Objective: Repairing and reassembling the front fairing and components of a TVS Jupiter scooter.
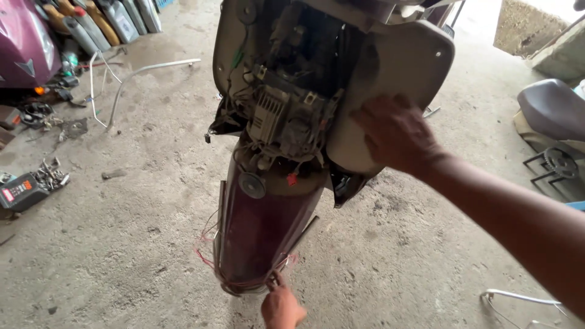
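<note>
A stripped scooter front stands before me, its maroon front fender (262,231) below and exposed wiring and a finned electrical unit (271,116) above. My right hand (396,134) lies flat with spread fingers on the dusty beige inner panel (396,67) on the scooter's right side. My left hand (281,307) is low at the fender's bottom tip, fingers closed on thin reddish wires (210,256) that loop around the fender's lower edge.
Concrete floor all around. A bent chrome rail (131,76) lies at upper left near oil bottles (103,21) and a maroon body panel (21,42). A multimeter (21,192) and loose bolts sit at left. A scooter seat (551,109) and sprocket lie at right; another chrome rail (518,298) at bottom right.
</note>
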